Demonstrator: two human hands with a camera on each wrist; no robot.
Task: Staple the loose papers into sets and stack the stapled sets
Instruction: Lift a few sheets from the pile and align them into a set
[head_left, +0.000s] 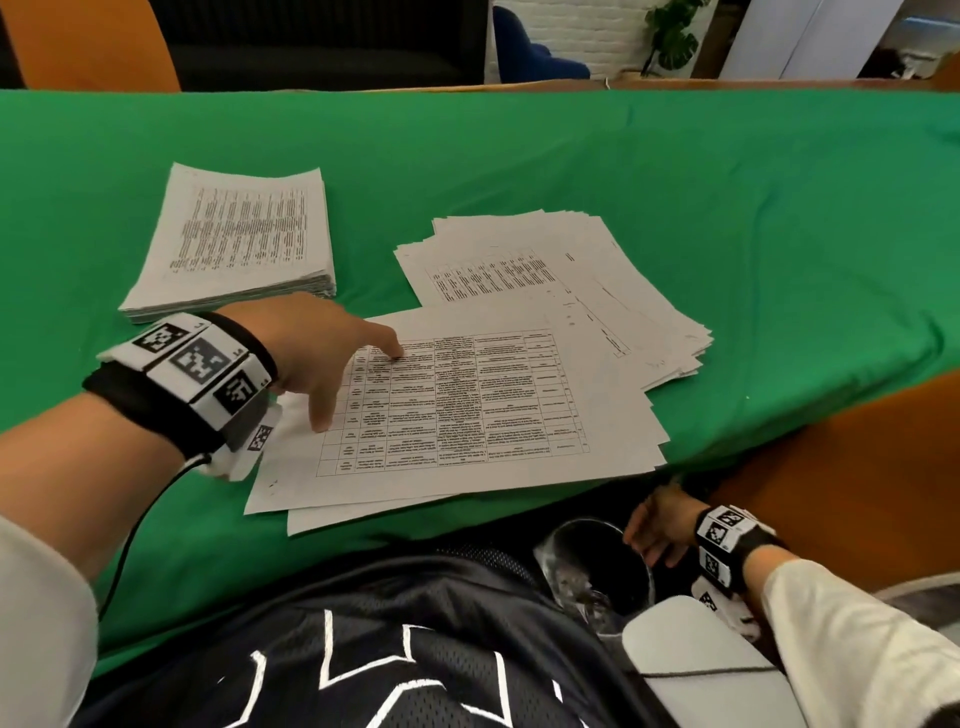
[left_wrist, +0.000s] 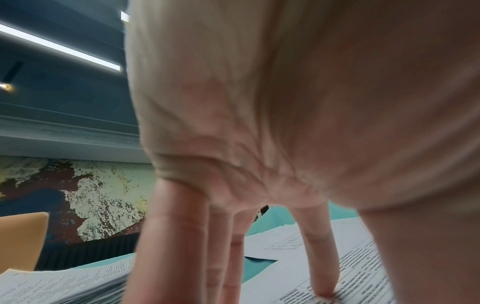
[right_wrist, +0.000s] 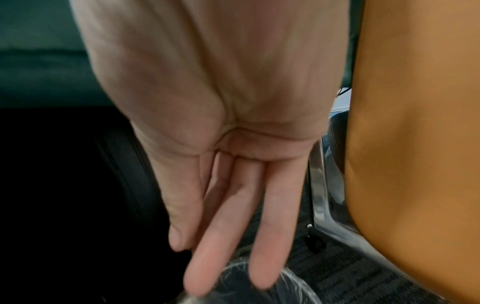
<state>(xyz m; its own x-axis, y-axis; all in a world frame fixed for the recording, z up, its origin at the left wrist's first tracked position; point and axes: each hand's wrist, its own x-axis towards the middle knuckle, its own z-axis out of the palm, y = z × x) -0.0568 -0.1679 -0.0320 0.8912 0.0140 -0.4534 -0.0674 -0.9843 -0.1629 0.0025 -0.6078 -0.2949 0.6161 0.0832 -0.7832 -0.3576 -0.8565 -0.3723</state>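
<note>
A green cloth (head_left: 675, 171) covers the counter. Beyond it stand an orange chair (head_left: 88, 41), a dark sofa (head_left: 322, 41), a white brick wall (head_left: 587, 31) and a leafy potted plant (head_left: 670, 36). A long ceiling light strip (left_wrist: 59, 48) glows overhead. Dark carpet (right_wrist: 337, 273) covers the floor.

Neat squared stack of white printed sheets (head_left: 234, 244) lies far left on green cloth-covered surface (head_left: 727, 208), edges aligned, text columns facing up. Fanned, loose pile of white printed papers (head_left: 561, 280) lies to right of it, well apart, sheets slipped askew, corners staggered. Nearest me, few white sheets printed with black-ruled table (head_left: 457, 410) lie flat, slightly offset, overlapping fanned pile's near edge, bottom edge near surface edge. My left hand (head_left: 317, 353) presses straight fingertips (left_wrist: 323, 288) on table sheet's left part.
</note>
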